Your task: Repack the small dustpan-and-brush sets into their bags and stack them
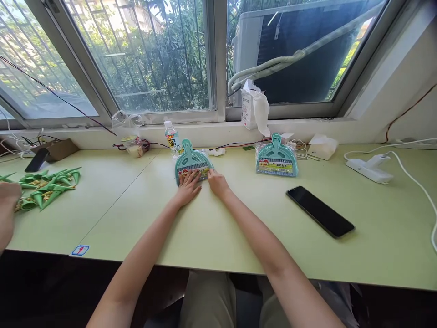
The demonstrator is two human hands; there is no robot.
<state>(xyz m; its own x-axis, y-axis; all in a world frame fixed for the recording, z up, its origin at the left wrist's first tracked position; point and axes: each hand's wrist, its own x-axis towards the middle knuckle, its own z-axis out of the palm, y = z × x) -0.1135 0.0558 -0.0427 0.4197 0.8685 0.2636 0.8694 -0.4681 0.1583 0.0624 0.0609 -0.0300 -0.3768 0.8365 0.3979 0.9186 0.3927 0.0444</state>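
A turquoise mini dustpan and brush set (pixel 192 158) in clear plastic wrap lies on the table in front of me, its handle pointing to the window. My left hand (pixel 187 187) rests on its lower front, fingers spread out over the blue bristles and the printed label. With fingers closed, my right hand (pixel 217 181) grips the lower right corner of the same set. Farther right lies a second wrapped dustpan and brush set (pixel 277 157), apart from both hands.
A black phone (pixel 320 212) lies on the right, with a white power strip (pixel 369 169) beyond it. A bottle (pixel 172 136) stands behind the near set. Green cone-shaped pieces (pixel 48 187) are piled at left, beside another person's hand (pixel 7 209). A tissue pack (pixel 253 108) stands by the window.
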